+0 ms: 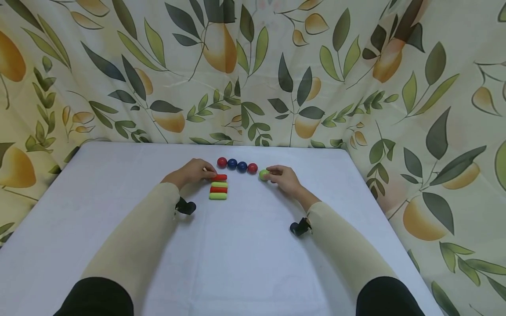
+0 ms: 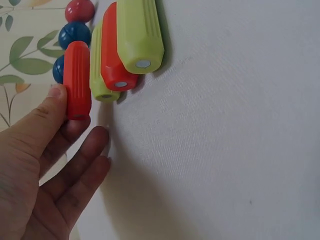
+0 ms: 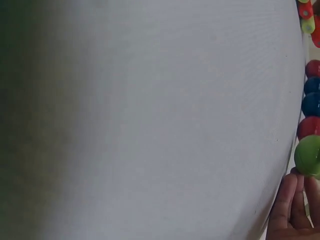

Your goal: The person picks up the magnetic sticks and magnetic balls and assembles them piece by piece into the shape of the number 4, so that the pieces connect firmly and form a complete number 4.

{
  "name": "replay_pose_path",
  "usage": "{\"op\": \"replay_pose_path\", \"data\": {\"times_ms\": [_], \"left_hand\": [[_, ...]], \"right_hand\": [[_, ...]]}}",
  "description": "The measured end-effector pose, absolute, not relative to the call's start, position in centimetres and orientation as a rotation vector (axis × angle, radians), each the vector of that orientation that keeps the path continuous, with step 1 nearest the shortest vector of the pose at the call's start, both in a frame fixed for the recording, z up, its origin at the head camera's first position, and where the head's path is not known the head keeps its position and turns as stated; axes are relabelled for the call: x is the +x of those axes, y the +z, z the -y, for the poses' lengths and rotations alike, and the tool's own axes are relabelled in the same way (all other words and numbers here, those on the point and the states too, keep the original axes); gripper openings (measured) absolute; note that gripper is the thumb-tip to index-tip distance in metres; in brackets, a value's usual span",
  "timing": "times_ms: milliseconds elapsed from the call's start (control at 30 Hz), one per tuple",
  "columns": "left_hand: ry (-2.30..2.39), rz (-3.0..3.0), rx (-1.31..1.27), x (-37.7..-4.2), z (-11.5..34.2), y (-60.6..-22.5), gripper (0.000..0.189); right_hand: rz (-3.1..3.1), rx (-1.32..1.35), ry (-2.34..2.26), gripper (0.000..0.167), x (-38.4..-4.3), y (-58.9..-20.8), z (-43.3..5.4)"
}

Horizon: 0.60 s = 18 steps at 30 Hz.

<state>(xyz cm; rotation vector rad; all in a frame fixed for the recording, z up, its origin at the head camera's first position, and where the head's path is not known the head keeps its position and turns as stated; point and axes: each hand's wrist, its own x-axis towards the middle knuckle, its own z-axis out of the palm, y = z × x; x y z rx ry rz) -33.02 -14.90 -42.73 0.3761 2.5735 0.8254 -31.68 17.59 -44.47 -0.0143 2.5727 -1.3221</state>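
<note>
- Balls (image 1: pixel 243 167) could roll off, I'd say: the right hand (image 1: pixel 283 179) pinches the green ball (image 1: pixel 263 175) at the row's 3 o'clock end, and a clumsy push there would likely shunt the other four.
- Red bar (image 1: pixel 221 177), gripped between thumb and fingers of the left hand (image 1: pixel 193 170), lies at the 12 o'clock end of the bars (image 1: pixel 218 190); a slip might knock the red ball (image 1: pixel 222 163) just past it, towards 12 o'clock.
- Pale discs (image 2: pixel 143 64) in the bar ends look like magnets to me; if so, pieces brought too near could snap together crookedly.
- Count of balls: five, being two red, two blue, one green, towards the table's (image 1: pixel 257 245) 12 o'clock edge.
- Count of bars: four, two red and two green, at 7 o'clock from the balls.
</note>
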Motion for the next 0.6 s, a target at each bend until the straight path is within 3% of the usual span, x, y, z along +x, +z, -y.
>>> {"op": "replay_pose_path", "data": {"times_ms": [600], "left_hand": [[0.818,-2.601,0.391,-31.4,16.9,-41.5,0.028]], "right_hand": [[-2.548,-0.113,-1.313,0.044,-29.3,-44.0,-18.3]]}}
